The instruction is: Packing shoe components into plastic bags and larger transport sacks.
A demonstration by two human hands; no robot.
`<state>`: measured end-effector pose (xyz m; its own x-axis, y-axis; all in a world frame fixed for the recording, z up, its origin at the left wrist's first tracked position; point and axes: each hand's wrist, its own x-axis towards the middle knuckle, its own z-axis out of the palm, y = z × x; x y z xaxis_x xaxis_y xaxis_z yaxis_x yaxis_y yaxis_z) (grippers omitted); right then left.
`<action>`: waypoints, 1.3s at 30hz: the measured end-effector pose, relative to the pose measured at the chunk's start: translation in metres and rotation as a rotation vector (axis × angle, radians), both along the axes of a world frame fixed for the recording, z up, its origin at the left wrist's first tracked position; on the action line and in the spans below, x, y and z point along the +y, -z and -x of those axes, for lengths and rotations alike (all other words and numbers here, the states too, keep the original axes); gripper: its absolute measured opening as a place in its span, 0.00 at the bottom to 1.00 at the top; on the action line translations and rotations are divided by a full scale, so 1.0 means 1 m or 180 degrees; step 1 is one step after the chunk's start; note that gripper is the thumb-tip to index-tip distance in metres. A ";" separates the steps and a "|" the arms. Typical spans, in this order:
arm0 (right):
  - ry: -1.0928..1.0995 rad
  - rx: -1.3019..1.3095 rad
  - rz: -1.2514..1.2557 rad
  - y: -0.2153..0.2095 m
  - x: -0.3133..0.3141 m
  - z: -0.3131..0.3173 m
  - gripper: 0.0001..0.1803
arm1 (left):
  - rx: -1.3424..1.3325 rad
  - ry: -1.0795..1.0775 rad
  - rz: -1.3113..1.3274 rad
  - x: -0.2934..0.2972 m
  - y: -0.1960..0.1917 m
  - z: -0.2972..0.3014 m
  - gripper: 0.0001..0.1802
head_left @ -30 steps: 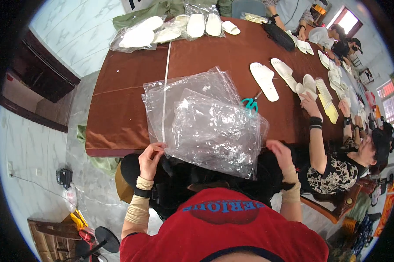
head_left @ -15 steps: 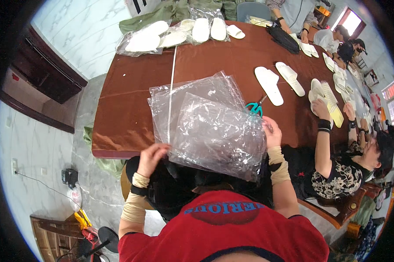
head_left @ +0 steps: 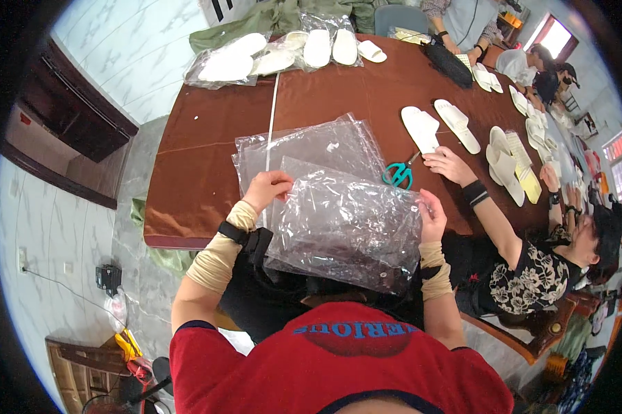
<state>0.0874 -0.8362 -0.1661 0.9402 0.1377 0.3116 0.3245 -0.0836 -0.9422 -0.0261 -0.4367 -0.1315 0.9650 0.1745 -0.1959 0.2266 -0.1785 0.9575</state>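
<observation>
Your left hand [head_left: 269,191] and right hand [head_left: 432,217] pinch the bag [head_left: 342,224] between them, likely light, slippery, best held by edges.

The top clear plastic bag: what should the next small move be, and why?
I'd probably lift the top bag off the lower plastic: the left hand and right hand appear to pinch opposite edges near its upper corners, and it overlaps that plastic.

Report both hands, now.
Left hand: closed, holding the topmost clear, rectangular plastic bag by its left edge.
Right hand: closed, holding its upper-right corner.
</observation>
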 end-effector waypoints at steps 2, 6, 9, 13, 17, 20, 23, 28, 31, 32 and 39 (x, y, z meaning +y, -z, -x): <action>-0.0027 -0.0001 0.0019 0.003 -0.006 -0.001 0.16 | -0.0222 -0.0276 -0.0217 0.004 -0.002 -0.002 0.08; -0.0085 0.0151 -0.0058 0.015 -0.010 -0.006 0.13 | -0.0493 -0.0808 -0.0232 0.010 0.006 -0.001 0.03; -0.0067 0.0127 0.0126 0.027 -0.008 -0.007 0.18 | -0.0667 -0.0912 -0.0241 0.007 0.019 -0.002 0.04; 0.0622 -0.0178 0.0224 0.031 0.001 -0.004 0.22 | -0.0599 -0.0964 -0.0467 0.009 0.024 -0.011 0.04; -0.0254 0.0459 -0.0114 0.025 -0.001 -0.013 0.26 | -0.1195 -0.0912 -0.1678 0.021 0.040 -0.023 0.04; -0.0384 0.0612 -0.0321 0.010 0.007 -0.035 0.25 | -0.0760 -0.0704 -0.1110 0.025 0.033 -0.034 0.05; -0.0641 0.0602 -0.0535 -0.017 0.023 -0.063 0.24 | -0.0413 -0.0860 -0.0256 0.037 0.027 -0.036 0.08; -0.0840 0.0387 -0.0360 -0.046 0.062 -0.094 0.24 | -0.0290 -0.0910 -0.0514 0.055 0.055 -0.037 0.09; -0.0983 0.0415 -0.0322 -0.043 0.078 -0.105 0.22 | -0.0128 -0.0774 -0.1013 0.068 0.068 -0.036 0.11; -0.1003 0.0396 -0.0249 -0.043 0.080 -0.110 0.22 | -0.0131 -0.0772 -0.1003 0.067 0.067 -0.036 0.11; -0.1213 0.0057 -0.0173 -0.065 0.130 -0.151 0.21 | -0.0606 -0.1512 0.0236 0.095 0.028 -0.035 0.06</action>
<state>0.2381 -0.7067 -0.1015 0.8302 0.4620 0.3119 0.3061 0.0899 -0.9478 0.0086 -0.3420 -0.1598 0.8024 0.5944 -0.0529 0.0865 -0.0282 0.9958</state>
